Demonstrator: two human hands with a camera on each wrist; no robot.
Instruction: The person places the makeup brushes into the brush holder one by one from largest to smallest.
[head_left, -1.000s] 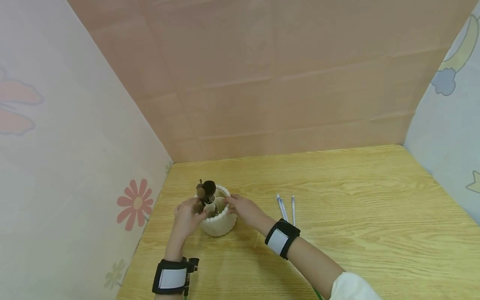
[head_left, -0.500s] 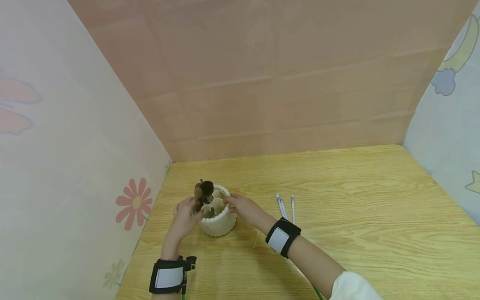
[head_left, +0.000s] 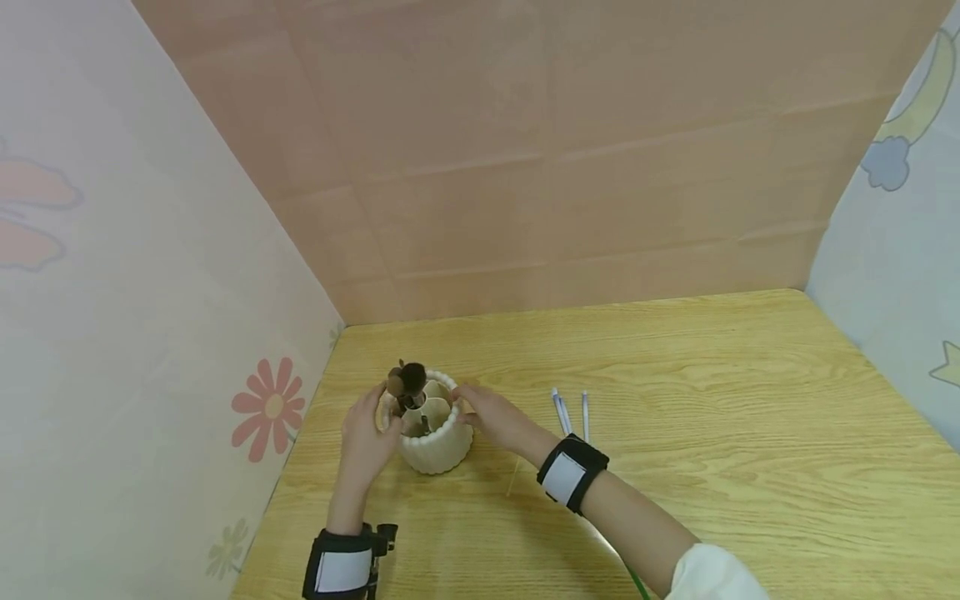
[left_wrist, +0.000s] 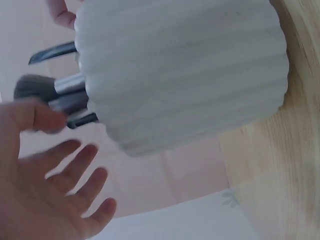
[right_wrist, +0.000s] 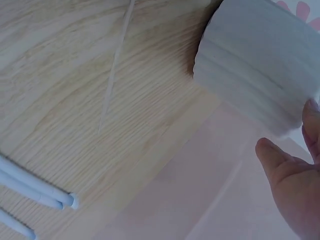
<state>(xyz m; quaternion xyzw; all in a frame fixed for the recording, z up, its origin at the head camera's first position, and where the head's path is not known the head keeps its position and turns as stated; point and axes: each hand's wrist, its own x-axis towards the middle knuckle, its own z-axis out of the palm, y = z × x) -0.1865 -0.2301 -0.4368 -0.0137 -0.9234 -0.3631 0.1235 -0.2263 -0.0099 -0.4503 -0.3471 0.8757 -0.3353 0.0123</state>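
A cream fluted holder (head_left: 437, 454) with a beaded rim and inner compartments stands upright on the table. Makeup brushes (head_left: 412, 377) rise from its far-left compartment; a smaller dark tip (head_left: 425, 422) shows in a nearer one. At the left rim is my left hand (head_left: 365, 442); in the left wrist view its fingers spread loosely beside the brush heads (left_wrist: 35, 87), holding nothing. My right hand (head_left: 498, 417) is by the right rim. The right wrist view shows its thumb (right_wrist: 275, 155) apart from the holder's wall (right_wrist: 255, 65), with a fingertip close to the rim.
Several thin white sticks with bluish ends (head_left: 586, 417) lie right of the holder, partly behind my right wrist. A thin pale stick (right_wrist: 115, 65) lies between them and the holder. A flowered wall (head_left: 187, 333) borders the table's left side; a pinkish sheet backs it.
My left fingers have drawn back from the brushes toward the left rim. My right fingers have eased outward from inside the rim. The holder stays in place; the brushes lean slightly further left.
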